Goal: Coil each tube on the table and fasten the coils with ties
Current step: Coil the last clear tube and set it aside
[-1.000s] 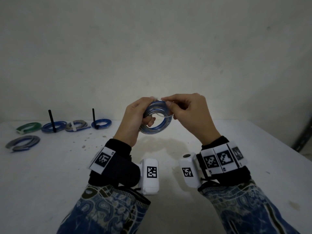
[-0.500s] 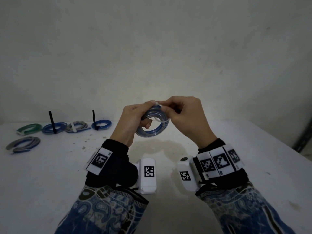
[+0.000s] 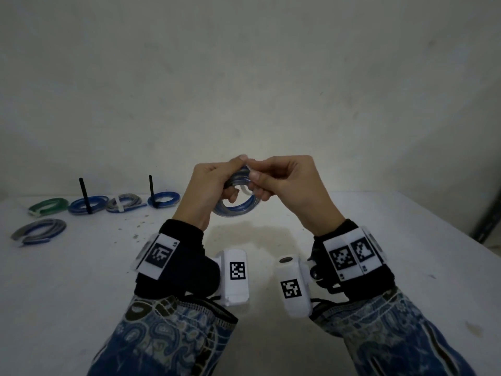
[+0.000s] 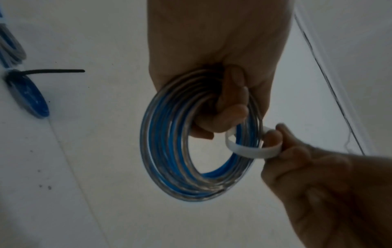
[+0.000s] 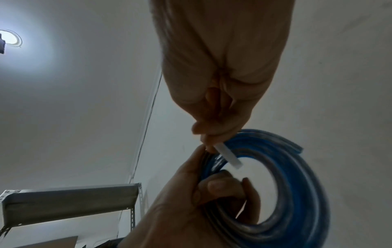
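Above the table's middle my left hand [image 3: 217, 183] grips a coil of clear and blue tube [image 3: 238, 210], fingers curled through its hole. The coil [image 4: 169, 151] stands upright in the left wrist view. A white tie [image 4: 246, 151] loops round the coil's right strand. My right hand [image 3: 273, 180] pinches that tie [image 3: 245, 189] at the coil's top. In the right wrist view the tie's free end [image 5: 228, 155] sticks out from my right hand's fingertips [image 5: 206, 134] over the coil [image 5: 297, 176]. The tie's clasp is hidden.
Several coils lie at the table's far left: a green one [image 3: 48, 206], a blue one with a black tie [image 3: 88, 204], a grey one with a white tie [image 3: 123, 203], another blue one with a black tie [image 3: 164, 199], and a grey-blue one [image 3: 39, 230]. A metal shelf [image 5: 70, 199] stands off to the side.
Both hands and the coil have shifted slightly left and down. My right hand's fingers have moved in closer over the coil's top with the tie.
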